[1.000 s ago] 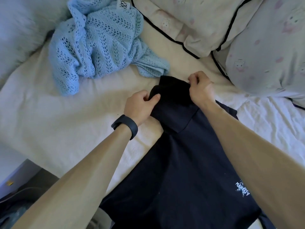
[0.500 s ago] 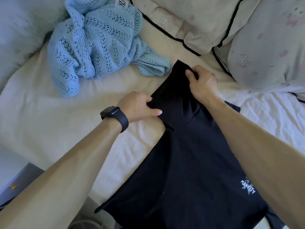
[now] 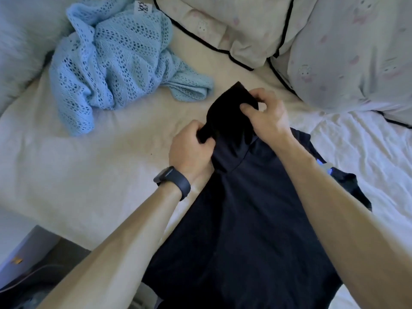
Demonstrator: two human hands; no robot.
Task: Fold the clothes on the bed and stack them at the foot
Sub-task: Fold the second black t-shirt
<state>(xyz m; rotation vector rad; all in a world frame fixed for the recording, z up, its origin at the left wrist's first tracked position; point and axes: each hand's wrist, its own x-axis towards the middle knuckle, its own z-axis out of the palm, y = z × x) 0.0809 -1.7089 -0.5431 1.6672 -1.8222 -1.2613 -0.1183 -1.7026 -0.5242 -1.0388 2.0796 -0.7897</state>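
Early stage, by my reading. Shirt [image 3: 245, 219] lay spread on bed [image 3: 89, 175], near its edge. Left hand [image 3: 189, 150] and right hand [image 3: 265, 117] both pinched its raised sleeve [image 3: 229, 112], fingers curled round cloth. No stack in view. Blue knit [image 3: 111, 63] lay crumpled, unfolded, beyond. Pillows [image 3: 345, 52] crowded close on the right.

Only lettering seen: small white sewn-in tag [image 3: 143, 7] at top edge of crumpled light-blue open-knit garment [image 3: 111, 63]. Dark printed marks on tag, too small and blurred to read. Nothing legible.
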